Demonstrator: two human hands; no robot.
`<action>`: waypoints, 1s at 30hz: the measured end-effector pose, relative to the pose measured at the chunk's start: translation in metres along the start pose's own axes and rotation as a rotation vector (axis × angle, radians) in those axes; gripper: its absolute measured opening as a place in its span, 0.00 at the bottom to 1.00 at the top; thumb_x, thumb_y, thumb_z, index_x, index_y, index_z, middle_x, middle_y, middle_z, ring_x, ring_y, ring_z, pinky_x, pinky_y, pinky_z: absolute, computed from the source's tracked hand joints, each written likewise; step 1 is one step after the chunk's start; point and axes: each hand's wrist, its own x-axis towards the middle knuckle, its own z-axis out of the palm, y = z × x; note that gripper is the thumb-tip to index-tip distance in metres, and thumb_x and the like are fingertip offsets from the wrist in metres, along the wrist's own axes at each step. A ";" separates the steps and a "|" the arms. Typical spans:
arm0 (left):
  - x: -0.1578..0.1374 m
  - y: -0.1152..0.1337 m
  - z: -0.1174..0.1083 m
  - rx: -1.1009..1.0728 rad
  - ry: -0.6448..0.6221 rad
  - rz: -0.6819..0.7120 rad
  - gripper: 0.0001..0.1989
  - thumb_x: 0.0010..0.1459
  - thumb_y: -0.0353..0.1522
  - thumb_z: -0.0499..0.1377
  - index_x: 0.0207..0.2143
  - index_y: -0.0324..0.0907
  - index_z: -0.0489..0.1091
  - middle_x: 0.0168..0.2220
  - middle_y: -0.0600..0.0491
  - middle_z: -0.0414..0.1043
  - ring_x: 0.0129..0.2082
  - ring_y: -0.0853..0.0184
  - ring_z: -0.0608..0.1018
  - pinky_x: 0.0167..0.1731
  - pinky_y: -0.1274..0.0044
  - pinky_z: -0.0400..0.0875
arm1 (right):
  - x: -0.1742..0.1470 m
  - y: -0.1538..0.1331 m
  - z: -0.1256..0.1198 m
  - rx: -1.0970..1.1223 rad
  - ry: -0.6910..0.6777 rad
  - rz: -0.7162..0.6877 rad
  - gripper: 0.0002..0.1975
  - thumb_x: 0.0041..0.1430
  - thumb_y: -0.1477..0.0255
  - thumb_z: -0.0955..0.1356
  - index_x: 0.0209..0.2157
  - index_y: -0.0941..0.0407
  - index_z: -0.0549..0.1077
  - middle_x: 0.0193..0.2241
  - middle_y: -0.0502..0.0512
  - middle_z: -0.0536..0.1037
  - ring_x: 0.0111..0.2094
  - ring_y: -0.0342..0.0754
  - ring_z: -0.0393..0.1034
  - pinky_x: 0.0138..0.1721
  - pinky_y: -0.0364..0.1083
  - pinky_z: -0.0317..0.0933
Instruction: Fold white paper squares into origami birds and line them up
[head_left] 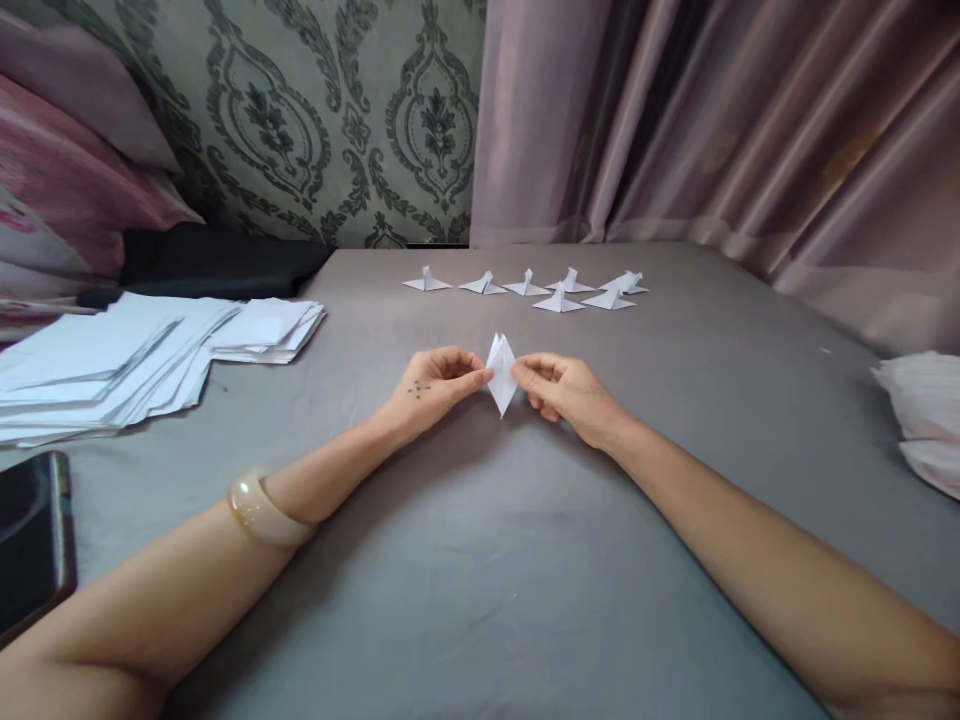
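Between my two hands a small white folded paper point(502, 378), shaped like a narrow diamond, is held upright just above the grey cloth surface point(480, 590). Its top end splits into separate points, and its lower end comes to one tip. My left hand point(442, 385) pinches the left edge between thumb and fingers. On the other edge, my right hand point(559, 390) grips the paper with its thumb and forefinger, the other fingers curled below. Beyond the hands stand several folded paper birds point(559, 298) with spread wings.
Stacks of white paper sheets point(112, 360) lie at the left, with a black cloth point(217, 260) behind them. A phone point(34, 540) rests at the lower left edge. At the right is a whitish crumpled bundle point(926, 410). Curtains point(675, 120) and a patterned wall point(337, 120) close off the back.
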 end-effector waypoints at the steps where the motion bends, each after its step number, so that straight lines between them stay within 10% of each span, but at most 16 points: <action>1: 0.000 0.000 0.000 -0.019 0.008 0.019 0.15 0.50 0.41 0.64 0.30 0.37 0.70 0.28 0.53 0.72 0.25 0.73 0.71 0.27 0.80 0.64 | 0.000 0.001 0.001 -0.001 0.004 -0.021 0.19 0.47 0.59 0.72 0.36 0.58 0.74 0.30 0.53 0.75 0.21 0.37 0.61 0.18 0.39 0.52; 7: 0.000 -0.001 -0.001 0.053 -0.015 0.219 0.14 0.53 0.36 0.63 0.40 0.38 0.70 0.33 0.50 0.75 0.31 0.69 0.75 0.34 0.76 0.69 | 0.003 0.011 0.005 -0.096 0.047 -0.201 0.13 0.50 0.62 0.71 0.32 0.57 0.74 0.28 0.51 0.76 0.25 0.41 0.65 0.26 0.42 0.58; 12: -0.004 0.000 -0.008 0.654 0.150 0.681 0.06 0.61 0.32 0.56 0.34 0.41 0.72 0.34 0.50 0.75 0.33 0.68 0.73 0.36 0.74 0.68 | 0.000 0.016 0.003 -0.544 0.221 -0.567 0.06 0.59 0.68 0.66 0.32 0.55 0.74 0.33 0.52 0.76 0.28 0.42 0.66 0.31 0.43 0.59; 16: -0.004 -0.001 -0.014 1.123 0.030 0.951 0.10 0.64 0.29 0.50 0.36 0.40 0.71 0.38 0.47 0.76 0.36 0.65 0.73 0.36 0.72 0.64 | -0.006 0.018 -0.001 -0.990 0.201 -0.732 0.14 0.64 0.74 0.58 0.38 0.54 0.75 0.40 0.55 0.76 0.35 0.43 0.69 0.33 0.43 0.56; 21: -0.002 -0.004 -0.014 1.203 -0.230 0.846 0.11 0.61 0.26 0.49 0.35 0.38 0.71 0.37 0.47 0.75 0.36 0.65 0.73 0.38 0.72 0.64 | -0.011 0.019 -0.002 -1.178 0.038 -0.644 0.12 0.62 0.76 0.60 0.37 0.54 0.75 0.40 0.53 0.75 0.33 0.43 0.68 0.29 0.43 0.53; 30: -0.003 -0.003 -0.015 0.744 -0.221 0.424 0.07 0.55 0.31 0.58 0.33 0.39 0.74 0.33 0.50 0.72 0.32 0.68 0.73 0.33 0.77 0.66 | -0.007 0.017 -0.004 -0.872 -0.031 -0.476 0.07 0.55 0.71 0.66 0.35 0.53 0.75 0.39 0.50 0.75 0.29 0.41 0.66 0.32 0.43 0.58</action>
